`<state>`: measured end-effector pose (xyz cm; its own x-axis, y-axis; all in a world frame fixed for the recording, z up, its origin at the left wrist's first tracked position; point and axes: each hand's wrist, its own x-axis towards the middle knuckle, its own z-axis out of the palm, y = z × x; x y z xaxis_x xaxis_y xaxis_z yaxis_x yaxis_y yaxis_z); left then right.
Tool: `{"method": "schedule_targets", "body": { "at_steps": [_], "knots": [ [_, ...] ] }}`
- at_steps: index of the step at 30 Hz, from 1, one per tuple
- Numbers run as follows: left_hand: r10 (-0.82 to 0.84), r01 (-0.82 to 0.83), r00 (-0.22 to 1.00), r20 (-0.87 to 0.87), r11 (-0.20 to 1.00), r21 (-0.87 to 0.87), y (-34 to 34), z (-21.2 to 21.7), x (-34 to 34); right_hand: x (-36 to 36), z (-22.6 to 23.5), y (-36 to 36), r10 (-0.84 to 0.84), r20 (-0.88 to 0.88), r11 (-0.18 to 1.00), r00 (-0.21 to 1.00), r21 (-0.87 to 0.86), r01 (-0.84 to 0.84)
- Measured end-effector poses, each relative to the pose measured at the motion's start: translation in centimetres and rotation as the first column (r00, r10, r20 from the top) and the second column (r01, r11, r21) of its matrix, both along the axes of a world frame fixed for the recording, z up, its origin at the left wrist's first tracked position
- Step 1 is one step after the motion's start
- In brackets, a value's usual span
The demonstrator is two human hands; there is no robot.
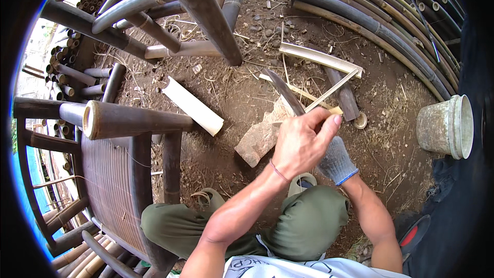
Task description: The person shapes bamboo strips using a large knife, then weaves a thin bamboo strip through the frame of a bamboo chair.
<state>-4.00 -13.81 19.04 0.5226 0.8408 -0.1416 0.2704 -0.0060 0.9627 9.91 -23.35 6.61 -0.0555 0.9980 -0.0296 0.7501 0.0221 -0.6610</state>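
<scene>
My left hand (pixel 303 139), bare with a thin band at the wrist, is closed around a knife. Its dark blade (pixel 283 90) points up and to the left. A short yellowish piece (pixel 335 110) shows beside my thumb. My right hand (pixel 335 162), in a grey knitted glove, is curled just below and behind the left; its fingertips and whatever they hold are hidden. A thin pale bamboo strip (pixel 332 91) slants from the knife toward a longer split bamboo piece (pixel 319 59). Under the blade lies a rough brown block (pixel 257 141), partly covered by my left hand.
A split bamboo half (pixel 193 105) lies on the littered dirt floor (pixel 391 149). Dark bamboo chair frames (pixel 139 121) stand at left and above. Long bamboo poles (pixel 370 25) are stacked at upper right. A worn bucket (pixel 445 126) lies at right, near a short dark bamboo length (pixel 342 95).
</scene>
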Motion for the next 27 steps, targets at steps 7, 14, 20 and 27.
{"method": "schedule_targets", "body": {
  "at_steps": [7,14,20,27],
  "knots": [
    [0.138,-0.136,0.974,0.181,0.99,-0.021,0.4,-0.5,-1.6,-2.9,-9.5,3.5,-0.312,-0.349,0.929,0.884,-0.306,0.207],
    [0.405,-0.325,0.852,0.33,0.906,-0.272,-0.3,-0.2,-7.1,-4.1,-9.0,3.9,-0.077,0.107,0.894,0.991,-0.433,0.117],
    [0.462,-0.308,0.714,0.526,0.882,-0.357,-1.6,-2.7,-6.6,-0.3,-8.0,1.2,-0.269,-0.01,0.842,0.963,-0.488,0.23],
    [0.442,-0.299,0.733,0.518,0.892,-0.338,-2.9,-4.3,-4.3,1.1,-5.8,1.9,-0.047,-0.181,0.997,0.982,-0.076,0.033]
  ]
}}
